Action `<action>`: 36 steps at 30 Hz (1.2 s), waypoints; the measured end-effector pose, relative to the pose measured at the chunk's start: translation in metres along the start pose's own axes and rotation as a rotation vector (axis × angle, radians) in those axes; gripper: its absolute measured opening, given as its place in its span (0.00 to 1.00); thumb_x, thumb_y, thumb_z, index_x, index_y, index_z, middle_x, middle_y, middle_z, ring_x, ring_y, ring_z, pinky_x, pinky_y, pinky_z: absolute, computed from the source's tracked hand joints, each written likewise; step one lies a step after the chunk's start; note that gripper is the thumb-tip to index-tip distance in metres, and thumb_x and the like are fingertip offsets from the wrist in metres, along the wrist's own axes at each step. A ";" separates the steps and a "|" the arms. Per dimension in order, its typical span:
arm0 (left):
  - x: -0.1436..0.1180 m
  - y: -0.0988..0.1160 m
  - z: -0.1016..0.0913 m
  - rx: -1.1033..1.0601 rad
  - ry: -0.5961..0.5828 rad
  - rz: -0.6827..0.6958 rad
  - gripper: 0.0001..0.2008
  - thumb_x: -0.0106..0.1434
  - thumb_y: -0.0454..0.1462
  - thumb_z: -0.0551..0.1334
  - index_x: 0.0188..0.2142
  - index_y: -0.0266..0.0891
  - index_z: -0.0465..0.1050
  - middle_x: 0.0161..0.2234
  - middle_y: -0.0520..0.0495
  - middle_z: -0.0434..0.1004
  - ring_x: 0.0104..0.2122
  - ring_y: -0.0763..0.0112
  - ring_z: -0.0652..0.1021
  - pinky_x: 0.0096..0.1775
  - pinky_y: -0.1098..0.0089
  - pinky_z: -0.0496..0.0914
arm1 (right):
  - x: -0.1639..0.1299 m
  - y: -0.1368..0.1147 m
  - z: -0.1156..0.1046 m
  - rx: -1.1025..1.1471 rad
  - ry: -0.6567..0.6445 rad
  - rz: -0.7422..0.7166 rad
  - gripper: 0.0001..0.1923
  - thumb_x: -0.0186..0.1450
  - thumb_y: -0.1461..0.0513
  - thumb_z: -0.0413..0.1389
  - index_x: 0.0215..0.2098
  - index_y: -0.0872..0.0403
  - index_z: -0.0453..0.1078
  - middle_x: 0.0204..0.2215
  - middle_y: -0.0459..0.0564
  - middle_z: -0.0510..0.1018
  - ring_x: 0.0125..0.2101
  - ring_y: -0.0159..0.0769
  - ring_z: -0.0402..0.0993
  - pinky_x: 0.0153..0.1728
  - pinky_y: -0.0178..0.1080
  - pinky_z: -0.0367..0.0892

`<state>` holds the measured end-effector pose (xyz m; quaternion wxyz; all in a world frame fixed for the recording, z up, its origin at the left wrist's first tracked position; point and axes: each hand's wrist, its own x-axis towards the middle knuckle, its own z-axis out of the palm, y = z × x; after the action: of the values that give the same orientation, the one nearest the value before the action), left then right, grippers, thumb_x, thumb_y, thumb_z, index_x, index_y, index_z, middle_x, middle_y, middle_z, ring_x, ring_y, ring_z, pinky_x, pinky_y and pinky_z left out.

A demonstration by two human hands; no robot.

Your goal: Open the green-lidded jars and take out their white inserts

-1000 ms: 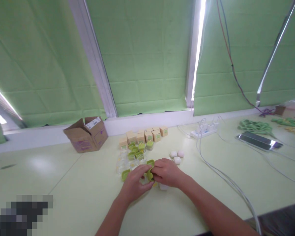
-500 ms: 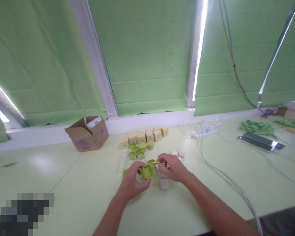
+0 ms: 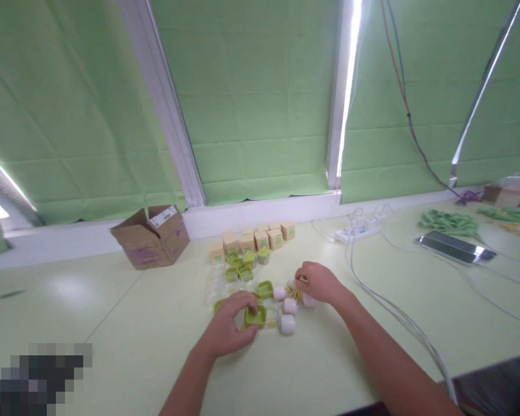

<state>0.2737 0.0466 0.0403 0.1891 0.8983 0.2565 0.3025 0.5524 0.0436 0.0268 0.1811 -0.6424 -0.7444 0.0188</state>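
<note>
My left hand [image 3: 226,327] grips a small green square case [image 3: 255,315] low over the pale green table [image 3: 112,341]. My right hand [image 3: 318,282] rests farther right, fingers curled over small white pieces [image 3: 308,300] and thin yellow bits [image 3: 295,293]; what it grips I cannot make out. Between the hands lie white rounded pieces [image 3: 287,324] and another green case [image 3: 265,288]. More green cases [image 3: 238,267] and several small tan boxes [image 3: 260,238] stand just beyond.
An open cardboard box [image 3: 149,236] sits at the back left. A white power strip [image 3: 359,229] with cables [image 3: 398,315] runs along the right. A shiny metal tray [image 3: 455,247] and green strips [image 3: 448,221] lie far right. Green blinds hang behind.
The hands have separated. My right hand moved right to the white pieces, and my left hand lowered the green case toward the table.
</note>
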 end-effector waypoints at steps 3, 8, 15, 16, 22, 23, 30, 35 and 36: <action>0.001 0.005 0.003 -0.046 -0.079 0.062 0.05 0.51 0.35 0.61 0.27 0.38 0.65 0.35 0.47 0.72 0.39 0.67 0.71 0.45 0.65 0.65 | 0.000 0.000 0.002 -0.017 -0.013 0.005 0.10 0.62 0.61 0.52 0.36 0.53 0.75 0.32 0.50 0.72 0.35 0.34 0.69 0.34 0.34 0.57; -0.001 0.003 0.009 0.020 -0.187 0.092 0.10 0.49 0.38 0.65 0.22 0.38 0.64 0.32 0.49 0.72 0.40 0.67 0.70 0.46 0.65 0.63 | 0.000 0.000 0.004 -0.020 -0.034 -0.004 0.11 0.62 0.61 0.51 0.35 0.52 0.76 0.32 0.51 0.73 0.35 0.34 0.69 0.35 0.34 0.58; 0.002 0.006 0.011 0.220 -0.239 0.088 0.13 0.43 0.39 0.69 0.20 0.38 0.65 0.30 0.52 0.70 0.37 0.69 0.69 0.44 0.67 0.62 | 0.002 0.001 0.011 -0.026 -0.061 -0.012 0.11 0.59 0.62 0.53 0.35 0.51 0.77 0.32 0.51 0.74 0.36 0.35 0.70 0.36 0.34 0.59; 0.003 0.007 0.011 0.249 -0.244 0.088 0.13 0.42 0.39 0.69 0.20 0.38 0.66 0.29 0.52 0.70 0.37 0.69 0.69 0.43 0.67 0.62 | 0.002 0.002 0.012 -0.026 -0.064 -0.013 0.11 0.59 0.62 0.53 0.35 0.51 0.77 0.32 0.51 0.74 0.36 0.36 0.70 0.36 0.34 0.59; 0.003 0.000 0.009 0.342 -0.248 0.049 0.10 0.44 0.38 0.68 0.22 0.38 0.67 0.28 0.52 0.69 0.37 0.67 0.68 0.43 0.65 0.59 | 0.003 0.003 0.015 -0.028 -0.067 -0.019 0.10 0.60 0.62 0.52 0.33 0.51 0.77 0.31 0.51 0.75 0.35 0.35 0.70 0.35 0.34 0.58; 0.002 -0.003 0.009 0.350 -0.243 0.035 0.09 0.44 0.37 0.67 0.22 0.38 0.68 0.29 0.52 0.69 0.37 0.67 0.68 0.43 0.65 0.59 | 0.003 0.003 0.015 -0.031 -0.062 -0.019 0.11 0.61 0.62 0.52 0.33 0.52 0.77 0.30 0.51 0.75 0.35 0.34 0.70 0.35 0.34 0.58; -0.001 -0.012 0.007 0.363 -0.199 -0.009 0.07 0.46 0.34 0.66 0.25 0.38 0.67 0.32 0.50 0.69 0.39 0.66 0.67 0.44 0.65 0.58 | 0.006 -0.009 0.019 0.117 0.084 -0.051 0.13 0.65 0.56 0.49 0.34 0.54 0.73 0.31 0.49 0.74 0.32 0.31 0.67 0.35 0.33 0.57; -0.003 -0.014 0.006 0.317 -0.164 0.003 0.09 0.46 0.36 0.66 0.27 0.38 0.67 0.34 0.49 0.68 0.39 0.65 0.67 0.45 0.64 0.59 | 0.031 -0.024 0.029 0.147 0.092 -0.041 0.15 0.64 0.52 0.50 0.40 0.53 0.69 0.33 0.48 0.74 0.34 0.32 0.68 0.36 0.34 0.58; -0.003 -0.014 0.006 0.303 -0.146 0.010 0.09 0.48 0.37 0.66 0.27 0.38 0.67 0.34 0.49 0.68 0.40 0.65 0.67 0.45 0.64 0.59 | 0.040 -0.026 0.031 0.131 0.089 -0.016 0.17 0.63 0.51 0.51 0.43 0.53 0.68 0.34 0.48 0.75 0.35 0.33 0.69 0.37 0.34 0.58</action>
<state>0.2708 0.0552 0.0273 0.0679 0.9374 0.2802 0.1953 0.5137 0.0841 0.0142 0.2559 -0.6233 -0.7380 0.0373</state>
